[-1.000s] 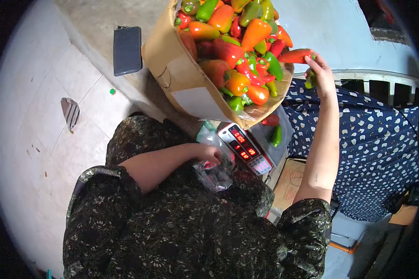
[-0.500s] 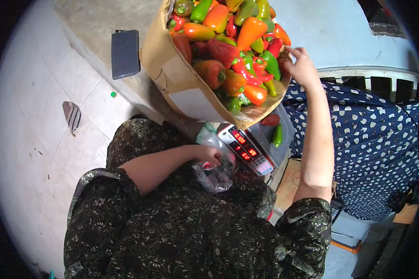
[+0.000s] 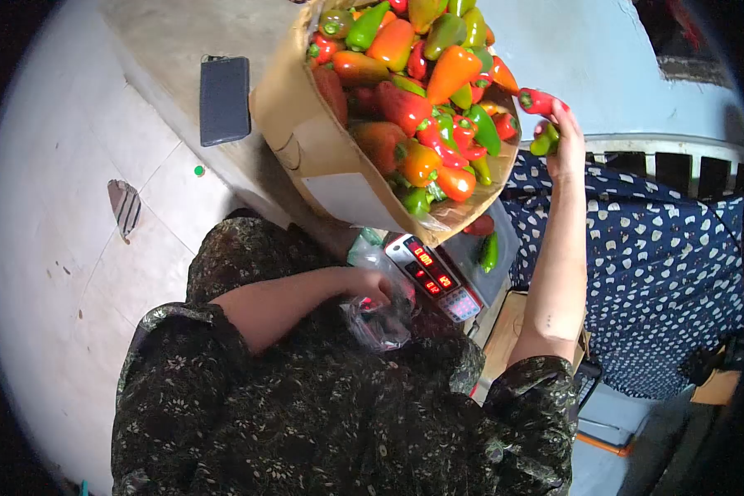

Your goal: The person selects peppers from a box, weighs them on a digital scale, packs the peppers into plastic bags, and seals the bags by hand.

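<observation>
My right hand (image 3: pixel 567 142) is raised just right of a tall cardboard box (image 3: pixel 306 153) filled with red, orange and green peppers. Its fingers hold a red pepper (image 3: pixel 537 102) and a green pepper (image 3: pixel 544 140). Over my lap, my left hand (image 3: pixel 370 285) is closed on a clear plastic bag (image 3: pixel 380 329) with something red inside. Beside the bag stands a digital scale (image 3: pixel 434 277) with lit red numbers. A green pepper (image 3: pixel 489 251) and a dark red pepper (image 3: pixel 479 225) lie on its grey plate, partly under the box's overhang.
A dark phone (image 3: pixel 225 101) lies on the ledge left of the box. A blue patterned cloth (image 3: pixel 649 273) hangs at the right below a white slatted rail (image 3: pixel 620 143). On the tiled floor are a green cap (image 3: pixel 199 171) and a striped scrap (image 3: pixel 124 208).
My right hand has lifted away from the box's right edge, outward to the right, with a red and a green pepper in it. The left hand stays at the bag.
</observation>
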Tool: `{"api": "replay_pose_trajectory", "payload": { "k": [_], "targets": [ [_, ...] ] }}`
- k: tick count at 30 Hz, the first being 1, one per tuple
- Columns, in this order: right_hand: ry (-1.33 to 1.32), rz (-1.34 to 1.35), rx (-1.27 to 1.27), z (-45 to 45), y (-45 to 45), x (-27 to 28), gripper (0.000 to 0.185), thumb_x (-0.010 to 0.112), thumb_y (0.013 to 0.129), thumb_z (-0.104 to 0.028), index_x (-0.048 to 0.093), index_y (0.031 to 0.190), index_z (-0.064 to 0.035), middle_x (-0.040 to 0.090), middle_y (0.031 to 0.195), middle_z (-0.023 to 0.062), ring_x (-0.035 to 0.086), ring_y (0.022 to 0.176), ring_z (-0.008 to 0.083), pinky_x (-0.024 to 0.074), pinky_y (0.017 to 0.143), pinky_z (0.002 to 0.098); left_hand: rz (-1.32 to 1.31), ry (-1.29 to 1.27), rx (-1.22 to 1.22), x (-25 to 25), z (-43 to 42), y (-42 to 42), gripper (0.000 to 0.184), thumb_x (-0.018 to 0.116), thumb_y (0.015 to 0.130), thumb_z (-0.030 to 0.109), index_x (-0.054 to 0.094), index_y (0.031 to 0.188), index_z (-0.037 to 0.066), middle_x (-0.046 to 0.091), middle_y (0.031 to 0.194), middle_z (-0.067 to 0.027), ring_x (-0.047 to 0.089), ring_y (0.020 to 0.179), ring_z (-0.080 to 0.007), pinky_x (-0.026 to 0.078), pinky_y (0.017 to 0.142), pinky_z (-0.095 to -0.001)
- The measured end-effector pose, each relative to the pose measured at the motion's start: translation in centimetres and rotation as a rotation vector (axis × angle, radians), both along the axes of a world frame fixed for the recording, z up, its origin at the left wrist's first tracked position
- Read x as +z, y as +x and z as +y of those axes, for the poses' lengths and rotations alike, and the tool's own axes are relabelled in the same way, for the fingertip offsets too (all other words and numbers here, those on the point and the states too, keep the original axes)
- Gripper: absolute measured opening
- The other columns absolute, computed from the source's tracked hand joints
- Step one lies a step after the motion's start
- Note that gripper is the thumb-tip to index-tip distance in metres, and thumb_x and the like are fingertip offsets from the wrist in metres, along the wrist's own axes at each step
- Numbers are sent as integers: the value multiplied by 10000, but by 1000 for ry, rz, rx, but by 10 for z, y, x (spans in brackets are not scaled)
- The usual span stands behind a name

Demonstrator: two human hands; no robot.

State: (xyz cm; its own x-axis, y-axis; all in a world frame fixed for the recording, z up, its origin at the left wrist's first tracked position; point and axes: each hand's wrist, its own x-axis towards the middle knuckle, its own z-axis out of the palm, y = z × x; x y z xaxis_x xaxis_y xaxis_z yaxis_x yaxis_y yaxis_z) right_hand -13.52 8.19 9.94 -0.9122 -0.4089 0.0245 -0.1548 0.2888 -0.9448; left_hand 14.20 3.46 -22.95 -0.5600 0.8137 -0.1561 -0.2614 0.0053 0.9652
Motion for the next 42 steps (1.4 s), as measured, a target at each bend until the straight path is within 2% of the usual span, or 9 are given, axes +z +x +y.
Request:
{"api": "replay_pose_trajectory", "payload": {
  "k": [3,5,9,16,19,23,28,36,42],
  "targets": [
    [217,51,119,-28,14,1,388,587,883,-290,562,1163,-23,630,948,51,527,634,76,442,567,243,9,22,7,-7,5,-2,356,653,829,299,619,1045,19,649,972,-77,578,879,-159,464,796,-323],
    [510,518,251,-34,-16,-21,423,592,878,-264,535,1213,-12,631,1005,72,561,714,101,463,644,247,26,0,-3,-5,4,-4,354,648,833,298,620,1047,19,650,979,-81,583,881,-162,466,801,-326],
    [705,428,241,-62,-17,-34,448,613,836,-195,520,1231,-5,633,989,89,591,864,167,473,784,279,85,51,61,-8,0,0,365,665,799,295,639,1048,29,665,910,-78,606,807,-159,483,728,-322],
    [590,49,50,-73,26,-19,342,681,798,-285,630,1006,-19,622,834,18,557,779,86,465,700,253,12,-42,107,10,-9,1,327,652,812,288,634,1006,26,657,849,-61,590,795,-151,474,712,-326],
    [523,244,164,-62,38,-31,263,727,760,-285,666,828,-38,631,695,8,544,630,90,445,613,231,-64,-65,-11,19,-9,-2,334,643,826,295,615,1012,19,644,854,-57,582,812,-142,471,721,-314],
    [76,169,190,-33,60,4,328,717,779,-289,650,995,-51,637,831,-24,531,693,55,432,624,207,9,-30,-13,15,-8,-5,325,626,859,295,598,1018,12,630,900,-50,568,854,-123,464,751,-298],
    [264,-10,9,101,78,38,367,658,829,-293,620,1091,-39,639,903,11,547,732,69,436,640,219,69,2,116,19,-12,-3,338,623,849,295,602,1027,9,636,921,-65,572,853,-137,457,774,-306],
    [1106,-82,-264,300,49,-125,469,776,687,-332,621,914,49,637,788,102,580,656,154,467,606,309,89,-88,299,10,-10,-3,275,600,858,255,620,1015,31,647,881,-67,585,821,-145,462,739,-305],
    [624,-100,-577,273,49,-178,662,698,687,-518,634,974,76,661,935,196,631,877,279,471,782,341,-104,-105,354,17,-16,7,196,534,909,187,582,1015,29,563,845,33,494,789,-60,419,713,-228]
  ]
}}
